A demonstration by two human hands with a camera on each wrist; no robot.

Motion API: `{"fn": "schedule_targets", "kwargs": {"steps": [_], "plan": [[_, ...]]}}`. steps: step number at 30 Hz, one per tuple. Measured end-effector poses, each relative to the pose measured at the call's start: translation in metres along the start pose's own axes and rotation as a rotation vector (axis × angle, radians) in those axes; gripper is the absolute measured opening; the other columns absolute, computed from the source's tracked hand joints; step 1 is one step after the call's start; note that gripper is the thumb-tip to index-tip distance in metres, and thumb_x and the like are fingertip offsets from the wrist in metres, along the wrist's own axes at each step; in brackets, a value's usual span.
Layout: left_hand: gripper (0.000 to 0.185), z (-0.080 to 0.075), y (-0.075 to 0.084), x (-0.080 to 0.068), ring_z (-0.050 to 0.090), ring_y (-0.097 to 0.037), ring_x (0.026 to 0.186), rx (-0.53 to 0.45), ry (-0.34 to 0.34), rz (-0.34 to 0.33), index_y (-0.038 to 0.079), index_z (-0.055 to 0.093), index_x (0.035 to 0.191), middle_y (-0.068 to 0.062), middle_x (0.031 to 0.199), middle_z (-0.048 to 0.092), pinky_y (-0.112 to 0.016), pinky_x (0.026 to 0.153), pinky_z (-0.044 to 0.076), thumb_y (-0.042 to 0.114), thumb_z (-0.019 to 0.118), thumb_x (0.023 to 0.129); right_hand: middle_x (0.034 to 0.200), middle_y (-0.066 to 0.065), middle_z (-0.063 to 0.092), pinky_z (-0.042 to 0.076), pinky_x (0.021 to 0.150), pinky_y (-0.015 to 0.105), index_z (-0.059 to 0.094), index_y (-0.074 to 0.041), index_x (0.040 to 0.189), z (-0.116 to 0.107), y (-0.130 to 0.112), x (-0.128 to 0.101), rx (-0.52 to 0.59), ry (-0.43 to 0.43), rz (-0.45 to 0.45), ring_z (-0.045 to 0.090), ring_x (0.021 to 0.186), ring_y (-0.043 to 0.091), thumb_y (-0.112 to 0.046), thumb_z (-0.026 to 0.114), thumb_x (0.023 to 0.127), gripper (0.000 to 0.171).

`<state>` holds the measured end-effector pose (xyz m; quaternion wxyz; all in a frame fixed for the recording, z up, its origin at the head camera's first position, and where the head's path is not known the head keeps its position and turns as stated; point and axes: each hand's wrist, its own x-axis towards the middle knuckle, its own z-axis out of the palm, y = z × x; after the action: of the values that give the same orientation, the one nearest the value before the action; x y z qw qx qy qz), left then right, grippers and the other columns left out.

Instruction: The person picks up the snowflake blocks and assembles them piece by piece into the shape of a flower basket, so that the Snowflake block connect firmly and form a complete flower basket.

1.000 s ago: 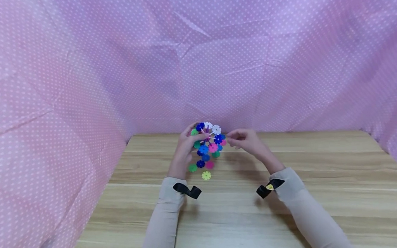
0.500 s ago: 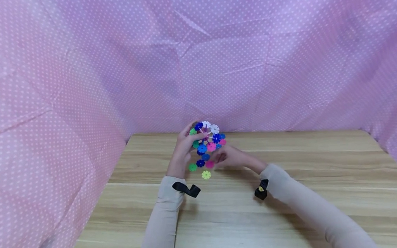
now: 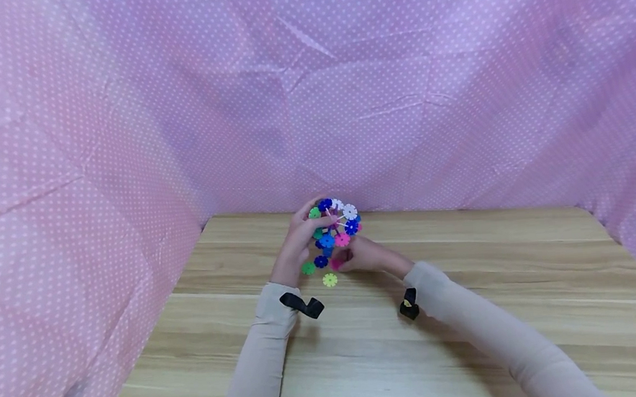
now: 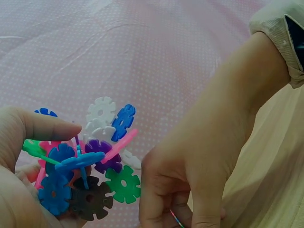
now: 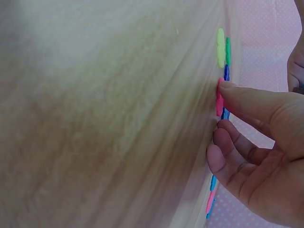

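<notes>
My left hand (image 3: 301, 232) holds a rounded cluster of interlocked snowflake discs (image 4: 80, 162), its thumb lying across the front. White, blue, purple, green, pink and brown discs show in it in the left wrist view. Below the cluster, my right hand (image 3: 367, 254) is down at the tabletop. Its thumb touches a loose pink snowflake disc (image 5: 219, 102), with fingertips at the disc's other end; the hand partly covers this disc in the head view.
Loose discs lie on the wooden table (image 3: 363, 350) near the hands: yellow-green (image 3: 330, 280), green (image 3: 308, 268) and dark blue (image 3: 321, 261) ones. Several more are partly hidden under the cluster. A pink dotted cloth (image 3: 310, 99) hangs behind and beside the table.
My right hand has come down and left from beside the cluster to the loose pink disc, where its fingers now close in. The left hand keeps the cluster, shifting and turning it slightly.
</notes>
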<state>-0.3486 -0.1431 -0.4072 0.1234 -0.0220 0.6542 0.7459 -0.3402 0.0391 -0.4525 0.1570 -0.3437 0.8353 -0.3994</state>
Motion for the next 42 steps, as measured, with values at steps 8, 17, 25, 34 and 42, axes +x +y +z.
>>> {"fn": "schedule_targets", "kwargs": {"steps": [8, 17, 25, 34, 42], "plan": [[0.069, 0.003, -0.002, 0.001, 0.057, -0.029, 0.125, -0.006, -0.012, 0.008, 0.023, 0.051, 0.150, -0.007, 0.144, 0.055, -0.051, 0.109, 0.047, 0.009, 0.076, 0.087, 0.089, 0.014, 0.071, 0.056, 0.072, 0.023, 0.070, 0.005, 0.097, -0.008, 0.008, -0.015, 0.035, -0.033, 0.090, 0.063, 0.078, 0.015, 0.003, 0.079, 0.081, 0.018], [0.070, 0.002, 0.000, -0.003, 0.044, -0.035, 0.139, 0.015, 0.021, 0.021, 0.022, 0.052, 0.149, -0.007, 0.158, 0.039, -0.062, 0.118, 0.031, 0.010, 0.079, 0.086, 0.087, 0.009, 0.067, 0.051, 0.070, 0.022, 0.071, 0.002, 0.097, -0.024, 0.015, -0.039, 0.048, -0.085, 0.172, 0.057, 0.078, 0.013, 0.003, 0.080, 0.079, 0.020], [0.073, 0.005, -0.004, -0.005, 0.025, -0.039, 0.152, 0.048, 0.020, 0.026, 0.022, 0.052, 0.149, -0.008, 0.169, 0.020, -0.067, 0.121, 0.022, 0.011, 0.082, 0.084, 0.090, 0.011, 0.068, 0.053, 0.072, 0.023, 0.069, 0.002, 0.096, -0.031, 0.023, -0.062, 0.070, -0.020, 0.188, 0.059, 0.081, 0.015, 0.003, 0.081, 0.079, 0.021], [0.069, 0.013, -0.011, -0.007, 0.030, -0.042, 0.148, 0.110, -0.002, -0.006, 0.029, 0.056, 0.146, -0.005, 0.165, 0.030, -0.069, 0.116, 0.030, 0.014, 0.082, 0.083, 0.094, 0.019, 0.074, 0.057, 0.075, 0.025, 0.072, 0.005, 0.101, -0.054, 0.028, -0.080, 0.188, 0.103, 0.194, 0.067, 0.082, 0.018, 0.005, 0.074, 0.083, 0.018], [0.066, 0.025, -0.018, -0.006, 0.044, -0.036, 0.139, 0.129, -0.039, -0.015, 0.024, 0.058, 0.144, -0.007, 0.154, 0.045, -0.058, 0.115, 0.038, 0.010, 0.081, 0.083, 0.104, 0.026, 0.074, 0.061, 0.076, 0.033, 0.068, 0.012, 0.115, -0.081, 0.005, -0.078, 0.316, 0.429, 0.175, 0.070, 0.079, 0.009, 0.000, 0.072, 0.091, 0.028]]}}
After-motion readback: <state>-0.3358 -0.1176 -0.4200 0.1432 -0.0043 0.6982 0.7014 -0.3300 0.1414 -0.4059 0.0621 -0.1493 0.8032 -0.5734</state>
